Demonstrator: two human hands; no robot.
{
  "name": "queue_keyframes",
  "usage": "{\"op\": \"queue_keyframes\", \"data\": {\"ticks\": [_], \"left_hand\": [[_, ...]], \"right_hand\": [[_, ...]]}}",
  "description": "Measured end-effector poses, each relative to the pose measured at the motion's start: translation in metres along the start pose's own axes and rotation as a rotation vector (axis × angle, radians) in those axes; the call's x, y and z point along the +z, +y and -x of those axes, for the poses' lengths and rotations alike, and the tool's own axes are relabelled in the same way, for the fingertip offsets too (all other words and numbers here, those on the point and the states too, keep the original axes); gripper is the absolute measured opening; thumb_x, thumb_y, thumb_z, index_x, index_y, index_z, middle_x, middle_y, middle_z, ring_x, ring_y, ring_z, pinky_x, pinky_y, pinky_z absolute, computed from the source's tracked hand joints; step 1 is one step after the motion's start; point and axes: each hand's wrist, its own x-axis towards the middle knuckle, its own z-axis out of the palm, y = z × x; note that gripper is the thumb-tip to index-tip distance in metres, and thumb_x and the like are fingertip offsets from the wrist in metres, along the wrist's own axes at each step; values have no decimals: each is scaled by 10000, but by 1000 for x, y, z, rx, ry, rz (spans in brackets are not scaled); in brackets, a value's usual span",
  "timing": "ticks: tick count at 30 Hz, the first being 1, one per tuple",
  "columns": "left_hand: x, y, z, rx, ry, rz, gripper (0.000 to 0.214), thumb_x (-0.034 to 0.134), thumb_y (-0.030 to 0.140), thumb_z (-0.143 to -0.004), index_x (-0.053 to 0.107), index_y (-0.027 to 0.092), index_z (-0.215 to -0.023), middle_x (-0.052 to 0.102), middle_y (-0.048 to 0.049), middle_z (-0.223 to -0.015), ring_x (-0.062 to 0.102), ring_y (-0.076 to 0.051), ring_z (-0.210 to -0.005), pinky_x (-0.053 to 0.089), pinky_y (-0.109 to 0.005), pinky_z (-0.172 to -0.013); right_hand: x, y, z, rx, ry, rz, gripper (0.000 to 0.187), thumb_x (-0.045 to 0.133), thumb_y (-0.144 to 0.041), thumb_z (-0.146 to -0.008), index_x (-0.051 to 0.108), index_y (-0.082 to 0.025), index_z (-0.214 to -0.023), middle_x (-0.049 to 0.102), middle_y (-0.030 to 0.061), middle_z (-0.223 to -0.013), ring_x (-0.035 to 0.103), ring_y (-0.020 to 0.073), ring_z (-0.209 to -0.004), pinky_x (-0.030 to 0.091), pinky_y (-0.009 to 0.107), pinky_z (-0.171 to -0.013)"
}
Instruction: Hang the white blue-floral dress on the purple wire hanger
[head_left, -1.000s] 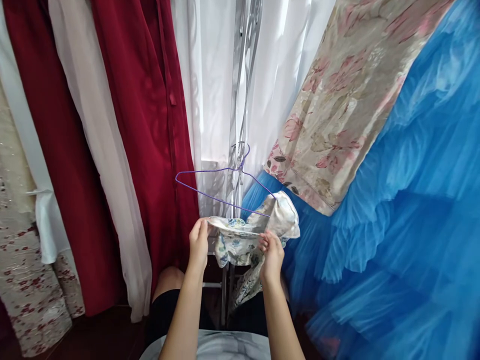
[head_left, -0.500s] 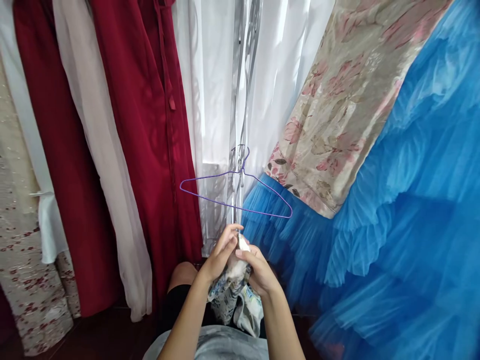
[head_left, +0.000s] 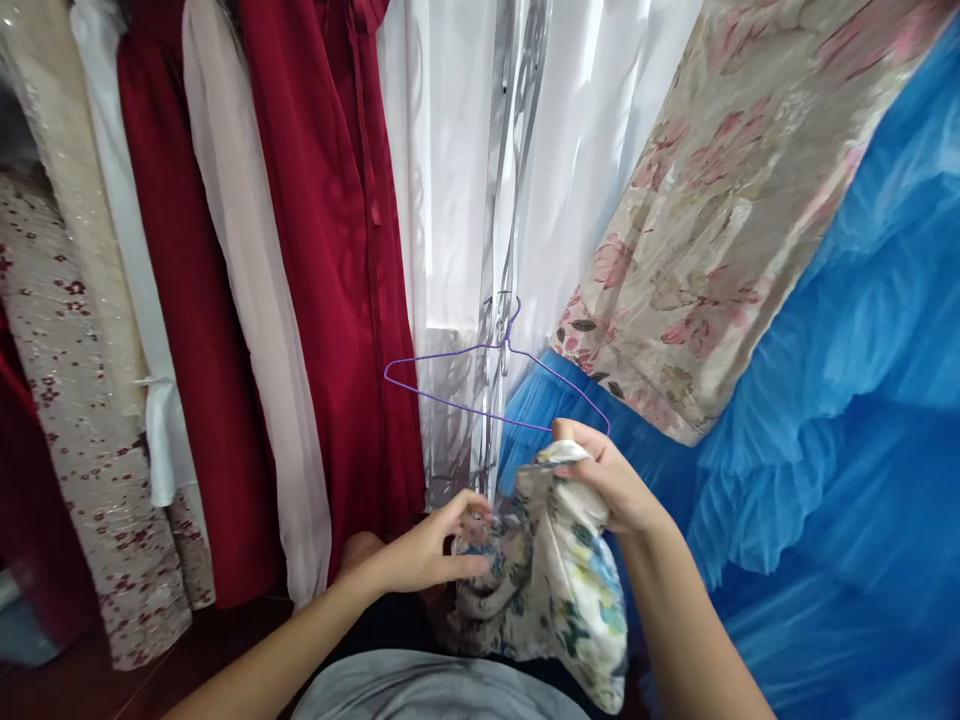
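A crumpled floral garment (head_left: pixel 574 570), off-white with blue, green and yellow print, hangs bunched over my lap. My right hand (head_left: pixel 619 485) is closed on its pale upper edge, just below the right end of a purple wire hanger (head_left: pixel 442 402). On the other side, my left hand (head_left: pixel 442 545) has its thumb and fingers apart beside the garment's left folds; whether the fingertips touch the cloth I cannot tell. The hanger hangs bare in front of me on silver strips (head_left: pixel 510 200). What kind of garment it is does not show.
Dark red dresses (head_left: pixel 322 250), a pale pink piece (head_left: pixel 247 280) and a flowered beige one (head_left: pixel 75 400) hang at left. White curtains (head_left: pixel 457 180) are behind the hanger. To the right hang a rose-print fabric (head_left: pixel 697 260) and a ruffled blue tulle dress (head_left: pixel 847 480).
My hands have moved apart from each other. The right one has lifted the garment's edge up and to the right, spreading the cloth; the left has come off that edge.
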Motion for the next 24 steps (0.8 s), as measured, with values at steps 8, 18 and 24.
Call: {"op": "queue_keyframes", "data": {"ticks": [8,18,24], "left_hand": [[43,12,-25,161,147,39,429,758,323,-857,537,217,-1209,574,-108,-1340,522,-261,-1290,401,-378,-1100],[50,27,-43,85,88,-1,90,543,261,-959,560,197,-1021,607,-18,-987,563,-174,-938,438,-278,-851],[26,42,-47,132,190,-108,91,532,287,-951,548,203,-983,604,-6,-921,581,-160,-857,428,-254,-778]], "right_hand": [[17,-5,21,127,-175,311,244,711,-378,-922,585,-174,-878,577,-7,-777,481,96,-650,374,194,-574],[-39,4,66,404,133,7,390,863,-357,-753,704,-182,-1063,732,28,-889,679,158,-768,520,245,-729],[-55,-1,70,427,126,276,350,850,-279,-690,770,-147,-1005,775,60,-882,702,231,-800,537,322,-754]]}}
